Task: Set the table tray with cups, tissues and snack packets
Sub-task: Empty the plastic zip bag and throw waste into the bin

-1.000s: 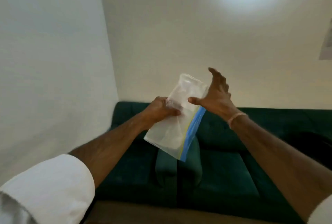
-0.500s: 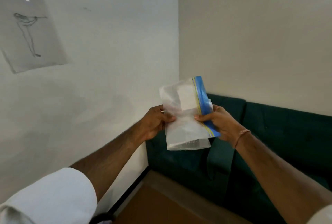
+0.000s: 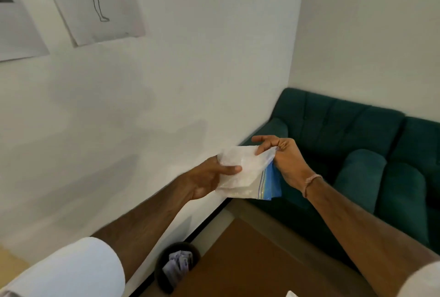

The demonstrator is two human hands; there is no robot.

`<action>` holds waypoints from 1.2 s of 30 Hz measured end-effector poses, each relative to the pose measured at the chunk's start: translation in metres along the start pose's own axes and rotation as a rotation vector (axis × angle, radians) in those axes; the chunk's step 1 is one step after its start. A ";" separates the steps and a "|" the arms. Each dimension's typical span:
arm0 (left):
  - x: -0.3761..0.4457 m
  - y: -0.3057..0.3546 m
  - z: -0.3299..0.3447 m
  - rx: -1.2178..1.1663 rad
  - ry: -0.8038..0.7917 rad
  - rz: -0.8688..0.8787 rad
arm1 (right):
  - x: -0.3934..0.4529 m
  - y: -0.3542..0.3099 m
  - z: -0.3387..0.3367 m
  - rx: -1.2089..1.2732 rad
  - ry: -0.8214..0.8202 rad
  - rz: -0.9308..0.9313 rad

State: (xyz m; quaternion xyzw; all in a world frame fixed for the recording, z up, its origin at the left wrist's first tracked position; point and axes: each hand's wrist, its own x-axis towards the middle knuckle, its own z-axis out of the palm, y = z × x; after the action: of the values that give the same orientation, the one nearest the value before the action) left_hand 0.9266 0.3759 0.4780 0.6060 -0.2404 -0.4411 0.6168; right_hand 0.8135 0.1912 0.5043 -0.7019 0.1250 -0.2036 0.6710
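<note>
I hold a clear plastic zip bag (image 3: 247,175) with a blue strip along one edge in the air in front of a white wall. My left hand (image 3: 209,177) grips its left side, thumb across the front. My right hand (image 3: 283,161) pinches its upper right corner near the blue strip. The bag looks crumpled and its contents are too pale to make out. No tray, cups or tissues are clearly in view; a white corner (image 3: 291,294) shows at the bottom edge.
A dark green sofa (image 3: 357,153) fills the right side against the wall. A brown table top (image 3: 250,261) lies below my hands. A dark round bin (image 3: 177,265) with crumpled paper stands by the wall. Paper drawings (image 3: 95,3) hang at upper left.
The view has swung left and down, bringing the bin and table into sight. The bag has sunk lower and tipped, and my right hand has shifted from its blue edge to its upper corner.
</note>
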 end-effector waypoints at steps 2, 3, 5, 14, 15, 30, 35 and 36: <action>0.006 -0.021 -0.040 -0.046 0.107 0.026 | 0.022 0.030 0.035 0.080 0.013 0.080; 0.009 -0.032 -0.061 -0.072 0.169 0.039 | 0.032 0.046 0.050 0.183 -0.004 0.155; 0.014 -0.056 -0.099 -0.089 0.305 0.036 | 0.046 0.078 0.077 0.392 -0.087 0.336; 0.035 -0.209 -0.260 -0.169 0.671 -0.127 | 0.103 0.268 0.234 -0.161 -0.144 0.598; 0.035 -0.228 -0.273 -0.204 0.662 -0.161 | 0.107 0.288 0.244 -0.194 -0.151 0.598; 0.052 -0.573 -0.402 -0.181 0.678 -0.592 | 0.134 0.629 0.352 -0.978 -0.651 0.431; 0.072 -0.657 -0.410 -0.193 0.614 -0.616 | 0.118 0.729 0.374 -1.106 -0.887 0.446; 0.077 -0.671 -0.410 -0.206 0.611 -0.630 | 0.116 0.746 0.378 -1.128 -0.921 0.446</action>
State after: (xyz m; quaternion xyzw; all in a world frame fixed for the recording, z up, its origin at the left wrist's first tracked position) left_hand 1.1359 0.6145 -0.2452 0.6874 0.1942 -0.4301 0.5521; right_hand 1.1611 0.4249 -0.2287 -0.9107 0.0564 0.3447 0.2205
